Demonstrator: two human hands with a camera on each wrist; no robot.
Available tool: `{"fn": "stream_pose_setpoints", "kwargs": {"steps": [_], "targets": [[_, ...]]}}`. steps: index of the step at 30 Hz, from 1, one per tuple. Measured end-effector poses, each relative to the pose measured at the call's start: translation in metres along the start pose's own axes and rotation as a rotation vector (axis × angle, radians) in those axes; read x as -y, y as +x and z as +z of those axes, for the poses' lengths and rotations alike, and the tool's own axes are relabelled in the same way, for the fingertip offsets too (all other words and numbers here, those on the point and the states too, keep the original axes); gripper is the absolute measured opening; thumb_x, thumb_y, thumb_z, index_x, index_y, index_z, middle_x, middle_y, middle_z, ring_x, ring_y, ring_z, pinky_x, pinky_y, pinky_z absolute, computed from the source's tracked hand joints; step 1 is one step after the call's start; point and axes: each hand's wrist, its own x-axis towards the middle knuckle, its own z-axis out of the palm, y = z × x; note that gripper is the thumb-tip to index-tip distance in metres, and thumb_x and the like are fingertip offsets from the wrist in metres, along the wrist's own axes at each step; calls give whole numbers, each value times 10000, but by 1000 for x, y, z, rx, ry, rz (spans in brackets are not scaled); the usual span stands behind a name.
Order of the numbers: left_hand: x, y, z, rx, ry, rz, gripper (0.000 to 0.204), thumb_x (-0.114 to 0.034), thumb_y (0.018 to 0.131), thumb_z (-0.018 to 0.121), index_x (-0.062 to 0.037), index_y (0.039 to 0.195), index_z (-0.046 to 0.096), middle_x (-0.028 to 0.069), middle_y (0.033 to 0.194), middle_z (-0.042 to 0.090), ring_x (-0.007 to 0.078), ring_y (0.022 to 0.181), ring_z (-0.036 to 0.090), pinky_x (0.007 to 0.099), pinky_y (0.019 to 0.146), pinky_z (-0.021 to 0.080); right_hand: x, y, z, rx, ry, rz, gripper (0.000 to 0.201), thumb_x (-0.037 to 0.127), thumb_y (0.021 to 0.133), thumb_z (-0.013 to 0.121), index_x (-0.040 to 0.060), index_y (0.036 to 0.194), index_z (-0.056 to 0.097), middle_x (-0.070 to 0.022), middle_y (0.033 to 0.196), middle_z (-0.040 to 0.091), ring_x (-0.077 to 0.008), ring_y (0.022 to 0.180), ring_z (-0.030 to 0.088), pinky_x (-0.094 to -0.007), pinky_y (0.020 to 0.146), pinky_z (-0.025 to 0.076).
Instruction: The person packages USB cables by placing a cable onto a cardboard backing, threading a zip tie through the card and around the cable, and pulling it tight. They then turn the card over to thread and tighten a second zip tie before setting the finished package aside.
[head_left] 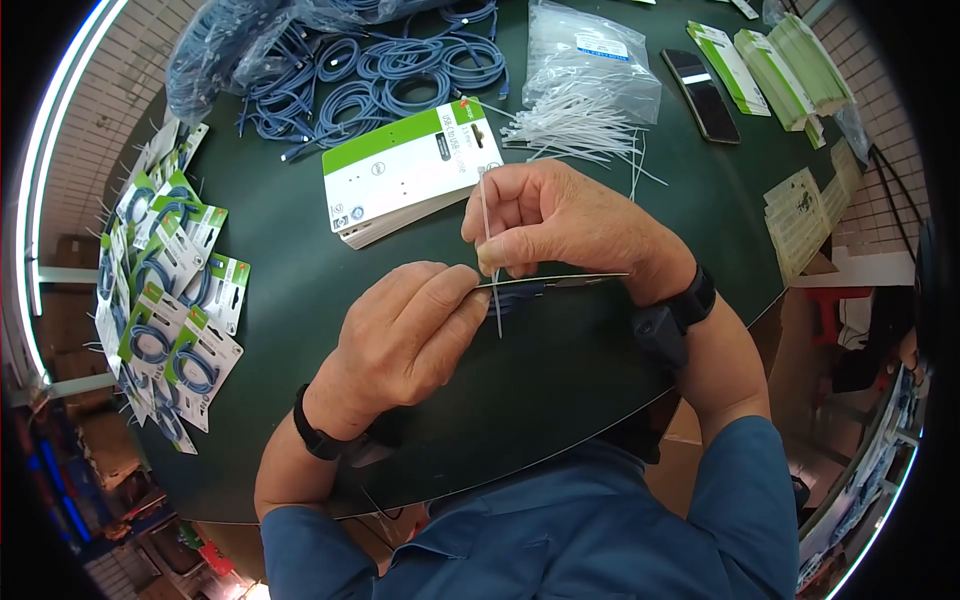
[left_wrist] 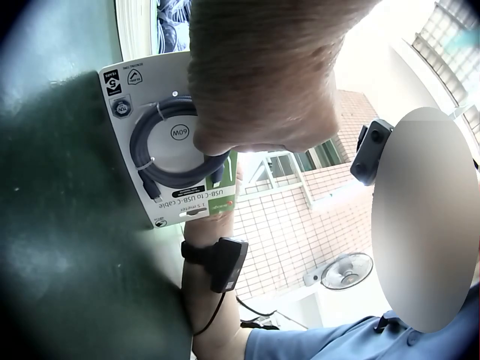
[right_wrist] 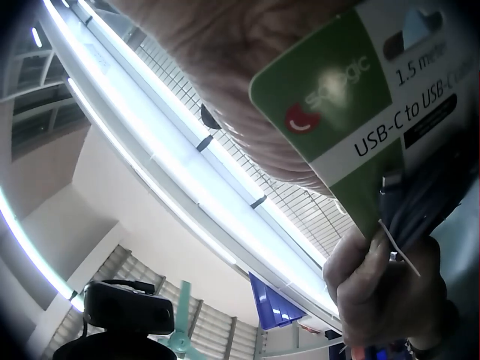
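My left hand (head_left: 405,335) grips a white and green cable card (left_wrist: 124,79), seen nearly edge-on in the head view. A coiled blue USB-C cable (left_wrist: 142,142) lies against the card's face, with thin ties round the coil in the left wrist view. Above the card my right hand (head_left: 575,215) pinches a white zip tie (head_left: 485,210) between thumb and finger. The zip tie stands roughly upright and crosses the card's edge, its lower end showing below. Printed lettering on the card (right_wrist: 322,112) faces the right wrist camera.
Behind the hands lies a stack of blank cards (head_left: 410,170). Loose zip ties (head_left: 575,125) spill from a clear bag (head_left: 590,55). Blue cables (head_left: 400,75) are heaped at the back. Carded cables (head_left: 150,340) pile up at left. A phone (head_left: 702,95) and more cards (head_left: 775,80) lie right.
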Motion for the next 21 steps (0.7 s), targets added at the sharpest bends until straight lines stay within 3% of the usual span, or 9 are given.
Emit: {"fn": "stream_pose_setpoints", "kwargs": {"steps": [5, 8, 21], "targets": [[1, 1, 0, 19, 19, 17, 268, -16, 716, 757, 60, 969, 714, 163, 1019, 690, 294, 832, 709, 375, 697, 606, 2, -1, -1, -60, 153, 66, 136, 120, 972, 749, -2, 1031, 749, -32, 846, 730, -64, 701, 655, -195, 642, 536], [1, 1, -1, 26, 37, 17, 251, -11, 725, 760, 56, 964, 717, 161, 1044, 701, 278, 808, 707, 364, 668, 594, 1, -1, -1, -27, -43, 49, 178, 153, 974, 754, -11, 1034, 781, -18, 829, 724, -57, 691, 639, -193, 637, 524], [-4, 4, 0, 42, 49, 21, 262, 11, 727, 828, 47, 949, 695, 179, 1083, 731, 254, 766, 716, 333, 613, 566, 1, 1, -1, 36, -31, 58, 202, 99, 937, 765, -25, 1097, 766, 12, 776, 672, -54, 679, 616, -201, 642, 514]]}}
